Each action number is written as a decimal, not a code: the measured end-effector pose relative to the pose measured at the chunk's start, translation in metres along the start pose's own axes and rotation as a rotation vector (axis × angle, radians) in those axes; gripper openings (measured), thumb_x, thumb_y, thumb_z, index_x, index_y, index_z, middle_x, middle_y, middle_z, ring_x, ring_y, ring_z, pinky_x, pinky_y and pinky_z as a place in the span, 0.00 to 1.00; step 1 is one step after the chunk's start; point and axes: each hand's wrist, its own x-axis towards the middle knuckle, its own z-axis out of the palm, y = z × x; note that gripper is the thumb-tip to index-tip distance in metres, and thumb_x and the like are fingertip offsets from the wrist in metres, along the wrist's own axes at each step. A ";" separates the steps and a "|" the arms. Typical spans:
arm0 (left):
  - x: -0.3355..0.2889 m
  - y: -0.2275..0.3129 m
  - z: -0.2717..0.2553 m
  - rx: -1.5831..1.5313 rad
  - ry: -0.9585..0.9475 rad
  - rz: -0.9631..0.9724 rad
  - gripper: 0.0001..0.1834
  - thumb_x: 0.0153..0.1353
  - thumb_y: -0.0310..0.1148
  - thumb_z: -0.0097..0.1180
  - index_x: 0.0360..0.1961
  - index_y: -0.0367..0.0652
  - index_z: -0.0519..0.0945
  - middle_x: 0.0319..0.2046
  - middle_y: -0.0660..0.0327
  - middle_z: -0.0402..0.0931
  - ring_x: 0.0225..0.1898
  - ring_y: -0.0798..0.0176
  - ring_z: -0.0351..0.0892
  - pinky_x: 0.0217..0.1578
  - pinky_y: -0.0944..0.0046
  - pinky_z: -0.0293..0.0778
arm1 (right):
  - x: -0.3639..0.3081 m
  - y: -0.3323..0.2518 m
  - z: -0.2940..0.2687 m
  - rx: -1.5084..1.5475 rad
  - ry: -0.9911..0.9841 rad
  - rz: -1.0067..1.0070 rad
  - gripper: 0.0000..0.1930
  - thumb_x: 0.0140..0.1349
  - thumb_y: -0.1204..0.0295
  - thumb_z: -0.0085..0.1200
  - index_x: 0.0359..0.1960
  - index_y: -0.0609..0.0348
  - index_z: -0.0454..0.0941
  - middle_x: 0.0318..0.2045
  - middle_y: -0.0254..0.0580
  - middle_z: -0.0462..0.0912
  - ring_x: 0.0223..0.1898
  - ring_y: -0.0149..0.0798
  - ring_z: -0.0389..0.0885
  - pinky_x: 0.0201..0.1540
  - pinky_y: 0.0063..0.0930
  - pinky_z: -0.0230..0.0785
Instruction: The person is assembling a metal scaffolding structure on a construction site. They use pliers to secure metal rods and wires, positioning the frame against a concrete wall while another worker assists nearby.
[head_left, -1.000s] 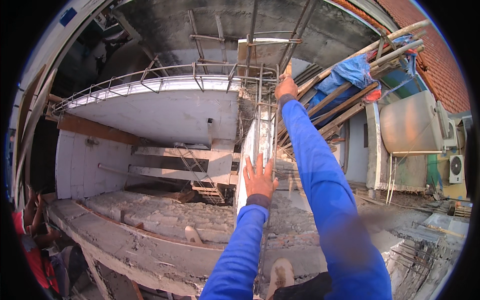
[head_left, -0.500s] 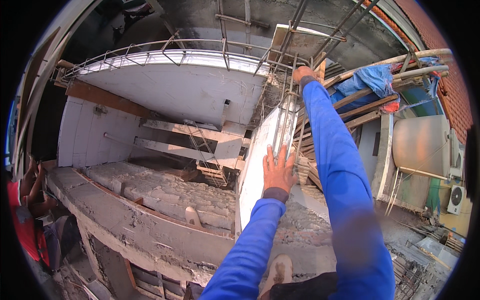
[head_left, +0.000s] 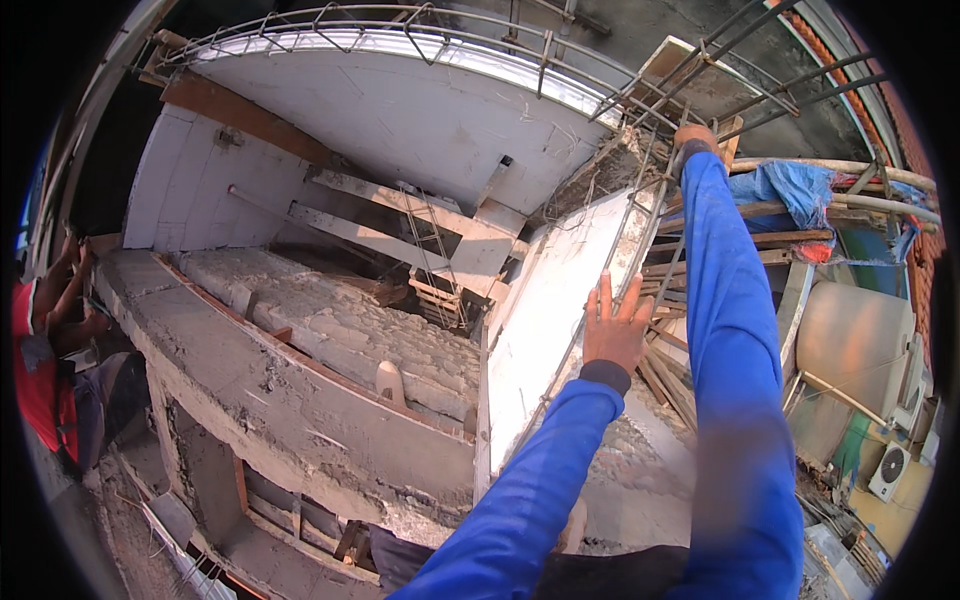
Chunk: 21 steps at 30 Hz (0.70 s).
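My right hand (head_left: 697, 138) is closed around a steel bar where several rebars cross, at the upper right; the hand itself hides part of its grip. Closer to me, my left hand (head_left: 615, 335) has its fingers spread flat over the long narrow rebar cage (head_left: 652, 200), beside a white panel (head_left: 545, 310). Whether its palm presses on the bars or the panel I cannot tell. Both arms wear blue sleeves. From the crossing, a curved rebar cage (head_left: 430, 45) runs left along the top of a white formwork wall (head_left: 400, 110).
Below left lies a rough concrete ledge (head_left: 300, 400). Inside the formwork are crossing planks (head_left: 390, 240) and a deep gap. Timber poles (head_left: 750, 240) and a blue tarp (head_left: 790, 185) stand right. At far left, a person in red (head_left: 35, 350) raises their arms.
The view has shifted, so both hands and the crossing bars sit further right. My right hand keeps its hold; my left hand stays spread beside the white panel, which shows more.
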 end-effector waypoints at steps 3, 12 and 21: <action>0.004 0.007 -0.009 -0.098 -0.058 -0.008 0.30 0.53 0.38 0.61 0.60 0.63 0.71 0.73 0.69 0.42 0.74 0.41 0.32 0.70 0.44 0.37 | -0.002 0.015 -0.014 0.155 0.046 0.049 0.21 0.60 0.60 0.47 0.52 0.53 0.80 0.56 0.44 0.77 0.59 0.48 0.74 0.61 0.41 0.64; 0.003 0.003 -0.014 -0.104 -0.056 -0.028 0.34 0.48 0.38 0.66 0.60 0.63 0.72 0.73 0.68 0.44 0.73 0.41 0.33 0.70 0.44 0.37 | -0.048 0.042 -0.038 0.269 0.053 -0.072 0.20 0.61 0.56 0.52 0.32 0.64 0.82 0.31 0.44 0.84 0.28 0.39 0.83 0.31 0.36 0.75; 0.003 0.007 -0.006 0.011 -0.045 0.007 0.42 0.46 0.48 0.68 0.65 0.63 0.65 0.73 0.65 0.43 0.73 0.42 0.32 0.70 0.43 0.39 | -0.098 0.025 -0.061 0.268 0.283 0.265 0.23 0.59 0.51 0.49 0.32 0.59 0.85 0.33 0.39 0.86 0.46 0.41 0.82 0.53 0.35 0.71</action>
